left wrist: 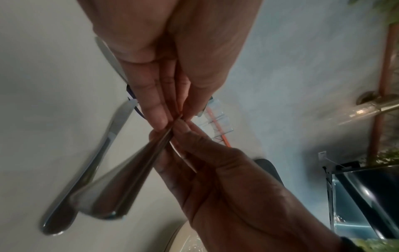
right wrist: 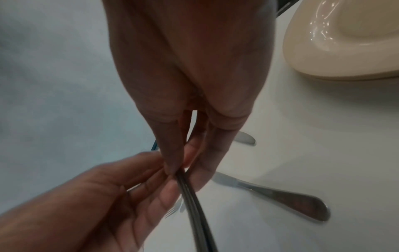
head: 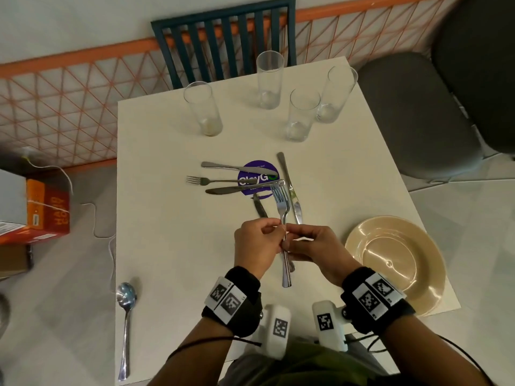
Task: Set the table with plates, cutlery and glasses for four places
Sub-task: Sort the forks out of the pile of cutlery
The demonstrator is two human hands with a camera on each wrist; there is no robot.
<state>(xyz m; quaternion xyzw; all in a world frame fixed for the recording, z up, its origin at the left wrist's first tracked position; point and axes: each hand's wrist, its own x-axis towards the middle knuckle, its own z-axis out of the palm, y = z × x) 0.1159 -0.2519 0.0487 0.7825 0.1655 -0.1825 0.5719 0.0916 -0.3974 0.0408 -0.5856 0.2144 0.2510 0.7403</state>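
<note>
I see left hand [head: 255, 247] and right hand [head: 315, 249] both pinching stacked forks [head: 282, 218] above table [head: 172, 218], beside plate [head: 359, 240].

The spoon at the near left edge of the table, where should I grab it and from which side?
Judging by its pose, pinch the spoon at the slim mid-handle, from above with the left hand; it lies flat, bowl away, with bare table beside it.

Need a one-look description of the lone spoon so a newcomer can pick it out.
Start at the white table and go to its near-left corner, left of the left hand. The spoon lies along that edge, bowl pointing away. It is the only spoon, apart from the centre's forks and knives.
</note>
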